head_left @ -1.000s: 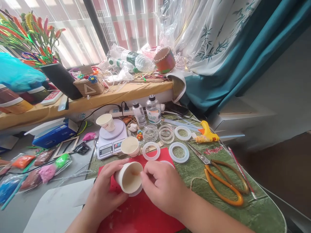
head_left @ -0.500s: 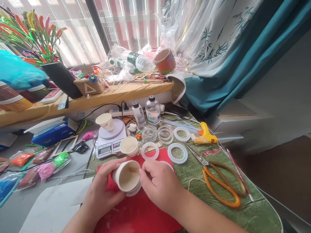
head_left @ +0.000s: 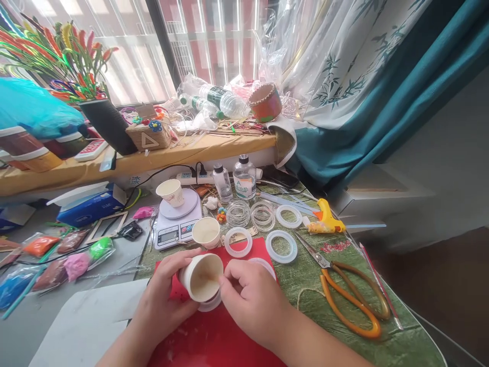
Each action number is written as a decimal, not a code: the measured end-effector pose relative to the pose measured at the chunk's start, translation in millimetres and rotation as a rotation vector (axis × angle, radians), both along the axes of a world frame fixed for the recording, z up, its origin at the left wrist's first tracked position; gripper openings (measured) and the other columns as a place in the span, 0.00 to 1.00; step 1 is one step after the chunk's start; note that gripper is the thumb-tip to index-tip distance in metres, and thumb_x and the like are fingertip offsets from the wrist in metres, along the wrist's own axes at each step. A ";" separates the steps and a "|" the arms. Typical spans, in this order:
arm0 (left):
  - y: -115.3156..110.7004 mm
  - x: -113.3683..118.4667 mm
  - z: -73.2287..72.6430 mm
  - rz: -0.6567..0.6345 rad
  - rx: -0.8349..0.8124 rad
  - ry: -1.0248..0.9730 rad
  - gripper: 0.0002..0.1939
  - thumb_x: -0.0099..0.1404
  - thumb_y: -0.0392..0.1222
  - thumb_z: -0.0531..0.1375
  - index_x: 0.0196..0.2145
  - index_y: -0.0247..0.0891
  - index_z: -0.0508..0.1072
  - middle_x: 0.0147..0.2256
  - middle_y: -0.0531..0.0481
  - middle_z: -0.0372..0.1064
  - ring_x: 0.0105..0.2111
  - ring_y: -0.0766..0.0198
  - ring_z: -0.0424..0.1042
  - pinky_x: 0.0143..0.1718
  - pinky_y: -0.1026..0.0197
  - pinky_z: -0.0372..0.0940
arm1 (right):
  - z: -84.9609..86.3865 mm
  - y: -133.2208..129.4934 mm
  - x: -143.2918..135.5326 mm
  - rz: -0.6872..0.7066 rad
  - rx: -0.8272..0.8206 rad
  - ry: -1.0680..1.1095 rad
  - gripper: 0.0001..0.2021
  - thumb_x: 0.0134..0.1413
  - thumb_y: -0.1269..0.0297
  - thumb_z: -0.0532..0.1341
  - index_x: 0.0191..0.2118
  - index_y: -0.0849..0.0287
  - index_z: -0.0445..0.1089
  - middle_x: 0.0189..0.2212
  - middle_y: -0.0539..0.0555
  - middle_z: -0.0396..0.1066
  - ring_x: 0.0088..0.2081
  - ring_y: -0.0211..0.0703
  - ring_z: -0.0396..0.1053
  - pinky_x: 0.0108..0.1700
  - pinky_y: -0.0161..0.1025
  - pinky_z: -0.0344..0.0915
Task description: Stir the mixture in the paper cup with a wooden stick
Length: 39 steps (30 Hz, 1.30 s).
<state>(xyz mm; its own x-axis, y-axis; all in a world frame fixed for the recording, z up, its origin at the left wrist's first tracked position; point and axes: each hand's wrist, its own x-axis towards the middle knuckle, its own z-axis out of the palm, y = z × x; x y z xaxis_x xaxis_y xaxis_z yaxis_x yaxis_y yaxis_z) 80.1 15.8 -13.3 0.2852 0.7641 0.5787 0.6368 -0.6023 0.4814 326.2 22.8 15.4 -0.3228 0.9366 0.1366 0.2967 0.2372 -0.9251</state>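
My left hand (head_left: 170,290) is wrapped round a white paper cup (head_left: 194,279), which tilts so that its mouth faces me. At the cup's right rim, my right hand (head_left: 250,300) is closed in a pinch. From those fingertips a thin tan stick (head_left: 212,279) seems to reach into the cup, mostly hidden and blurred. Directly below the cup, a white ring-shaped mold (head_left: 209,307) lies on a red sheet (head_left: 214,341). Another ring mold (head_left: 263,265) is partly covered by my right hand. Just beyond stands a second paper cup (head_left: 206,232).
A kitchen scale (head_left: 178,219) bears a paper cup (head_left: 170,192). Ring molds (head_left: 281,246), clear bangles (head_left: 239,214) and bottles (head_left: 245,178) stand behind the sheet. Scissors (head_left: 347,290), a yellow glue gun (head_left: 326,219) and a pencil (head_left: 382,285) lie right. Clay packets (head_left: 76,262) lie left.
The view has shifted slightly, so the scene sits a little lower and farther right. My right fingertips and the stick have moved slightly lower at the cup's mouth. Both grips stay the same.
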 end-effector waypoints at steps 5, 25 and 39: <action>0.2 -2.2 -3.4 -0.018 0.010 0.011 0.31 0.68 0.37 0.70 0.65 0.46 0.67 0.59 0.35 0.80 0.59 0.43 0.82 0.54 0.41 0.81 | 2.9 1.9 2.1 -0.016 0.033 -0.032 0.16 0.67 0.63 0.58 0.27 0.54 0.56 0.23 0.45 0.59 0.26 0.38 0.56 0.31 0.39 0.47; -1.7 1.3 3.4 0.002 0.007 -0.007 0.28 0.70 0.40 0.71 0.64 0.47 0.69 0.60 0.36 0.80 0.58 0.44 0.83 0.55 0.42 0.81 | 0.7 -0.8 2.5 -0.020 0.204 -0.038 0.16 0.68 0.67 0.58 0.28 0.53 0.54 0.24 0.46 0.59 0.26 0.38 0.57 0.31 0.40 0.50; -0.2 -1.3 7.3 0.016 0.070 0.156 0.32 0.73 0.43 0.68 0.71 0.48 0.68 0.60 0.39 0.81 0.57 0.46 0.83 0.55 0.49 0.79 | 0.0 3.6 5.5 -0.100 0.223 -0.114 0.16 0.73 0.66 0.56 0.29 0.53 0.55 0.26 0.47 0.62 0.28 0.39 0.60 0.32 0.39 0.52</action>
<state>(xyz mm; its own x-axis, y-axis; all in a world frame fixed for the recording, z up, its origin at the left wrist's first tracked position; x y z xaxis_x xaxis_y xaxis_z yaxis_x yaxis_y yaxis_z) 78.8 15.6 -5.9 0.3640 0.7282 0.5807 0.7101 -0.6204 0.3330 331.7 26.4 15.4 -0.2555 0.9154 0.3111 0.4277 0.3956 -0.8128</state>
